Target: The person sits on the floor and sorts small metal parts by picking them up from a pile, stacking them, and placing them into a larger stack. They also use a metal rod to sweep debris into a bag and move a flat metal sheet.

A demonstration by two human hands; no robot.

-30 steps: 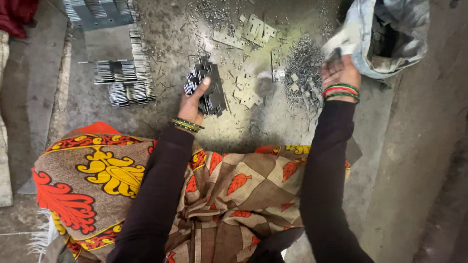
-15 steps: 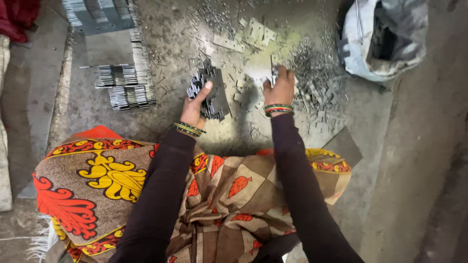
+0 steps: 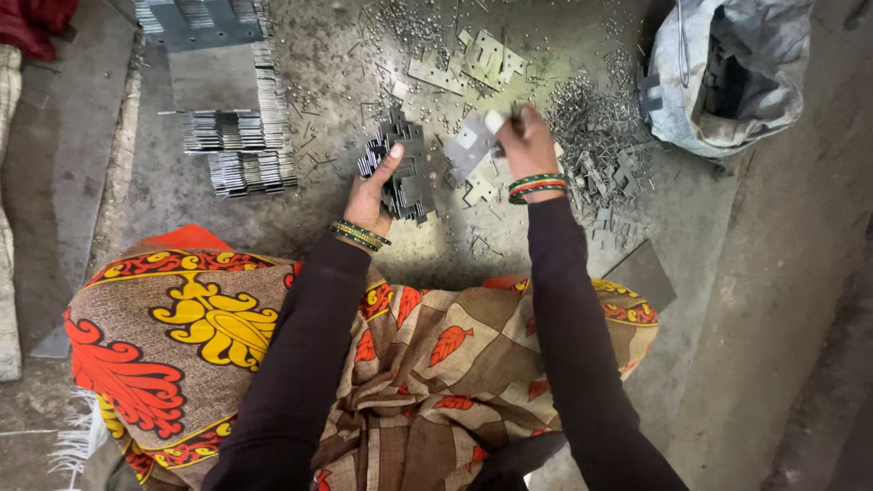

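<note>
My left hand grips a thick stack of flat grey metal plates, held upright just above the concrete floor. My right hand holds a single flat metal plate tilted beside that stack, a short gap between them. Both wrists wear coloured bangles and dark sleeves. A patterned orange and brown cloth covers my lap below the arms.
Neat stacks of metal plates lie at the upper left. Loose plates and a heap of small metal scraps are scattered ahead. A grey sack with metal parts sits at upper right. A low concrete edge runs along the right.
My right hand came back from the sack at the right, moved left across the scrap pile and now holds one plate beside the stack. The left hand stayed put.
</note>
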